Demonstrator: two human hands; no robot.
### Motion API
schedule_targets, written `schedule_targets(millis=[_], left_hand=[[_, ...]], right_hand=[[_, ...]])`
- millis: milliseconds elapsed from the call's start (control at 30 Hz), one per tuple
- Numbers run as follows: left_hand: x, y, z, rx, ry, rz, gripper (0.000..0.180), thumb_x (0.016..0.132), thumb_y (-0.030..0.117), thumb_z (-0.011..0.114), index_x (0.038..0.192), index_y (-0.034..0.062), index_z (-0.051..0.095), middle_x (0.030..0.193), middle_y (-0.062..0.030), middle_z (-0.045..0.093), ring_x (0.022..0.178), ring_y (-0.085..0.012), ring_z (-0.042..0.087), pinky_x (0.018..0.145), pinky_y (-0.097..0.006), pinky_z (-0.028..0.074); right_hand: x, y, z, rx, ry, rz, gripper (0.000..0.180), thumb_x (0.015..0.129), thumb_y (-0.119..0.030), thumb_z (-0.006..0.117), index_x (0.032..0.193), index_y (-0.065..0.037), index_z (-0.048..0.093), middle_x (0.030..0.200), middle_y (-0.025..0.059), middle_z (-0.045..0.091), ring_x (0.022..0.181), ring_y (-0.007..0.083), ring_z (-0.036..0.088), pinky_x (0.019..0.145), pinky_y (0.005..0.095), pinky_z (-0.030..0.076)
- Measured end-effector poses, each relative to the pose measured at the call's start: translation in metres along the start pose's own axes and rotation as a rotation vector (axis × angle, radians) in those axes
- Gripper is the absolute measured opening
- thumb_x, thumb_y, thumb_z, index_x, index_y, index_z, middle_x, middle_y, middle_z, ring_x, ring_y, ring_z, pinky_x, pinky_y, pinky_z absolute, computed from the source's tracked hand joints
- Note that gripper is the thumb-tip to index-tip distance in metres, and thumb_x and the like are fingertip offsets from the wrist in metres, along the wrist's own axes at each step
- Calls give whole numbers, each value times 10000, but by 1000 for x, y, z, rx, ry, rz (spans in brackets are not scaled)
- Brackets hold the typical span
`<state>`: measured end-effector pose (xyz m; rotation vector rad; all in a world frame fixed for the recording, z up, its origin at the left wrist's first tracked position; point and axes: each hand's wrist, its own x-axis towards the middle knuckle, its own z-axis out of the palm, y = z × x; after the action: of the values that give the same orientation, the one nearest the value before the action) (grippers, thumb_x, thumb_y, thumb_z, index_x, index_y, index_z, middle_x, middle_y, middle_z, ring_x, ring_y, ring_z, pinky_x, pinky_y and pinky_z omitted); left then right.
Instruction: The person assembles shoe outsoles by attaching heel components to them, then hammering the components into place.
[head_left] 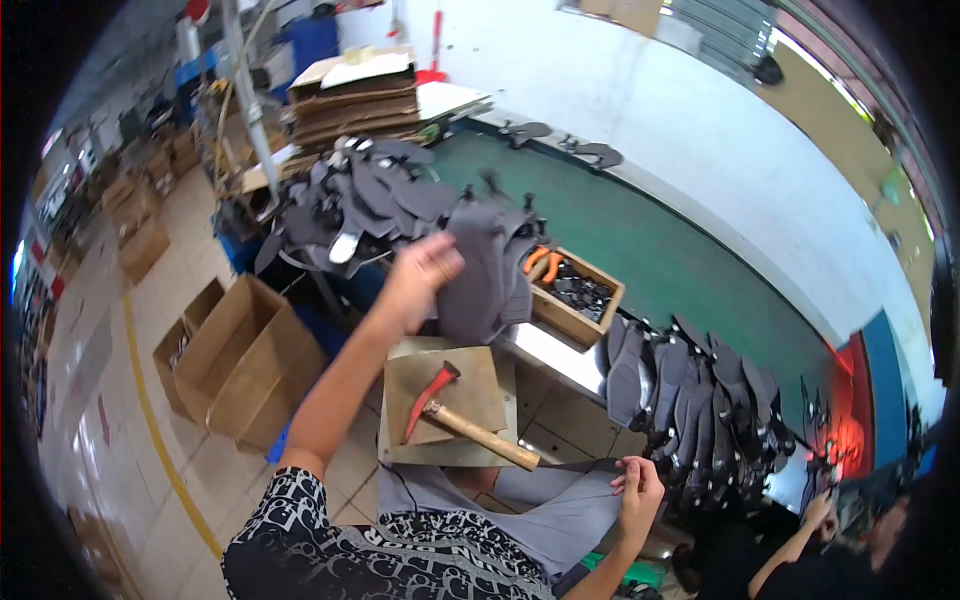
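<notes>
My left hand (pixel 420 280) is raised beside a stack of dark grey flip-flop soles (pixel 475 270). Its fingers are smeared by motion, so whether they grip a sole is unclear. My right hand (pixel 637 495) is closed, with thumb and forefinger pinched at the end of a thin dark strip (pixel 585 465) above my lap. In front of me, a hammer (pixel 480 434) with a wooden handle lies on a brown board (pixel 470 385) atop a small stand. Its head is hidden or unclear; a red curved tool (pixel 428 402) with a dark tip lies against it.
A wooden box (pixel 600 318) holds small black parts and orange-handled pliers (pixel 543 263). More soles are heaped at the back left (pixel 370 195) and lined up at the right (pixel 690 385). Cardboard boxes (pixel 235 360) stand on the left floor. A co-worker's hand (pixel 818 512) shows at lower right.
</notes>
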<state>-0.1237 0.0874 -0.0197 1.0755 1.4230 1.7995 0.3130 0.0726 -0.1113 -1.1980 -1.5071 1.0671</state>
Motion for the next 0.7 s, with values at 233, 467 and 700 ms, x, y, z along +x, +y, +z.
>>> schedule_targets(millis=[233, 467, 700], left_hand=[[178, -70, -124, 1293, 298, 438, 445, 798, 213, 699, 1158, -34, 614, 1084, -250, 620, 1052, -399, 583, 905, -447, 469], [82, -41, -7, 1495, 97, 541, 498, 826, 213, 693, 1244, -14, 545, 1368, -235, 460, 1227, -405, 476, 998, -494, 423], [-47, -40, 55, 844, -524, 392, 406, 835, 227, 709, 1166, 11, 615, 1377, -263, 468, 1262, -409, 481, 1067, -432, 383]], right_hand=[[17, -14, -16, -129, -70, -99, 185, 968, -133, 557, 927, 28, 640, 787, 83, 679, 587, 105, 588, 539, 260, 465], [104, -30, -4, -558, 177, -276, 310, 925, -303, 614, 903, 3, 650, 787, 124, 691, 671, 283, 650, 639, 391, 498], [176, 36, 75, -1259, 26, -193, 495, 798, -433, 717, 996, 12, 630, 1009, 175, 655, 1020, 365, 582, 887, 486, 412]])
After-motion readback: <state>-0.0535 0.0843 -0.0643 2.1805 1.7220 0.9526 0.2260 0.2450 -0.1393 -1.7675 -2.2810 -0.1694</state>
